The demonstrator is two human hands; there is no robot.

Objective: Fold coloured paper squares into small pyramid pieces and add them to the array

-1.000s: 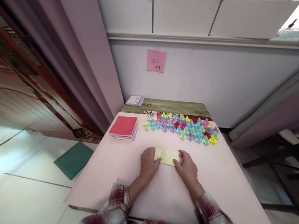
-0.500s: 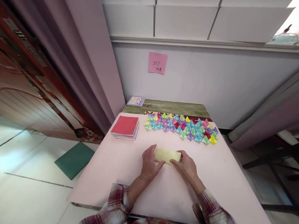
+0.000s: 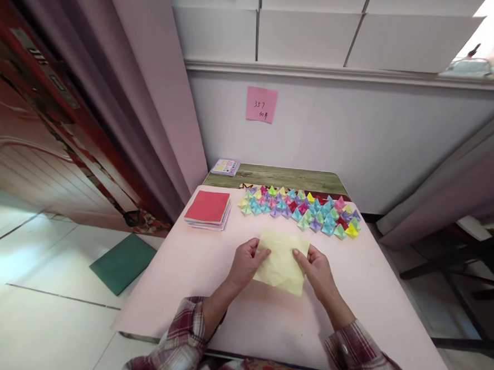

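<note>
A pale yellow paper square is held spread open a little above the pink table. My left hand pinches its left edge. My right hand pinches its right edge. The sheet shows a crease and is tilted, its near corner pointing down toward me. Beyond the sheet lies a cluster of several small folded paper shapes in many colours. A stack of coloured paper squares with a red sheet on top sits at the far left of the table.
A small colourful packet lies on a green wooden surface behind the pink table. A pink note is stuck on the wall. A green mat lies on the floor at left; dark chair legs stand at right.
The yellow paper was a folded strip pressed flat on the table under both hands. It is now unfolded into a full square and lifted between both hands.
</note>
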